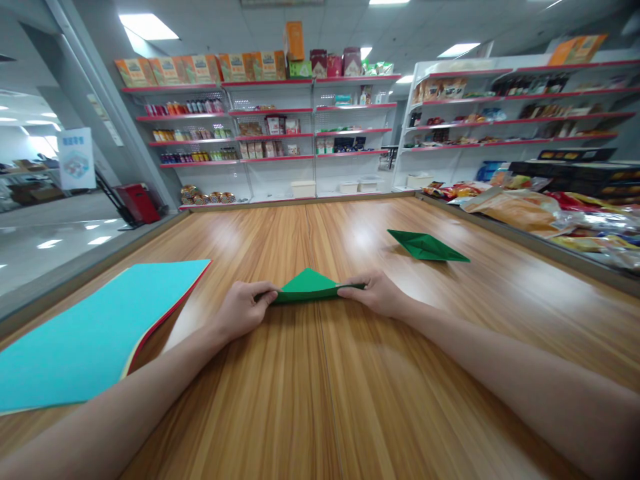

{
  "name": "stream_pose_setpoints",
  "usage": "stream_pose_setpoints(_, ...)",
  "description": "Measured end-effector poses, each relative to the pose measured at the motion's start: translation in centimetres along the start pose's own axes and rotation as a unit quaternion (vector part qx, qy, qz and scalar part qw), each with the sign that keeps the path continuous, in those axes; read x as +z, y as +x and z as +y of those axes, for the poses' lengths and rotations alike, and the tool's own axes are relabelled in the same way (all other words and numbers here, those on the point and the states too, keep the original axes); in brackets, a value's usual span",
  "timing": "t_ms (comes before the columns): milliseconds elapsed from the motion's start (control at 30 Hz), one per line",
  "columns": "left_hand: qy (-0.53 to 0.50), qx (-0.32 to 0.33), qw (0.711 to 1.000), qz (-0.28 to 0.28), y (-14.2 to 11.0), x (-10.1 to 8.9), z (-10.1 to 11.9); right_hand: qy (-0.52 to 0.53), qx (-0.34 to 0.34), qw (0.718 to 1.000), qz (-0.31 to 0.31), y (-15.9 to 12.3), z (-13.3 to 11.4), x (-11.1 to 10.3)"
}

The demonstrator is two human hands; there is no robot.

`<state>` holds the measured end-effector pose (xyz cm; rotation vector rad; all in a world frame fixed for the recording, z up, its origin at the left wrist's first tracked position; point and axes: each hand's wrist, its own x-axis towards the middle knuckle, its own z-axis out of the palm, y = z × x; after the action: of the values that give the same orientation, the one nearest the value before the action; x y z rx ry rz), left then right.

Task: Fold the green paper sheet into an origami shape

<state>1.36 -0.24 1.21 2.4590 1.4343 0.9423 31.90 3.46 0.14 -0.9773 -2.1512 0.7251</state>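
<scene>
Between my two hands is a folded sheet of green paper [309, 283], with a triangular peak pointing away from me and a darker folded band along its near edge. My left hand [246, 308] pinches its left end between thumb and fingers. At the right end, my right hand [376, 293] grips the band in the same way. The paper is at or just above the wooden table [280, 400]; I cannot tell which. Farther off to the right lies a folded green paper boat [427, 246], pointed at both ends and separate from my hands.
A stack of coloured paper [95, 327], turquoise on top with red and cream edges, lies at the left. Packaged snacks [530, 210] are piled beyond the table's right edge. Shelves of goods [270, 137] stand behind the table, and a red cart [139, 203] is at the far left.
</scene>
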Motion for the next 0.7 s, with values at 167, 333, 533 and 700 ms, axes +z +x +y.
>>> stream_pose_setpoints(167,0.144,0.127,0.974,-0.123,-0.2,-2.0,4.3,0.08,0.004,0.995,-0.057,-0.1,-0.3,0.2)
stream_pose_setpoints(333,0.145,0.148,0.945,-0.251,-0.3,-3.6,9.2,0.167,-0.025,0.975,-0.147,-0.7,-2.3,1.2)
stream_pose_setpoints(533,-0.141,0.022,0.927,-0.346,0.4,-2.6,6.8,0.175,0.022,0.98,-0.092,-0.7,-3.4,0.9)
stream_pose_setpoints(700,-0.313,-0.053,0.875,-0.365,0.2,-1.7,5.3,0.163,0.036,0.984,-0.063,-0.5,-3.3,0.9)
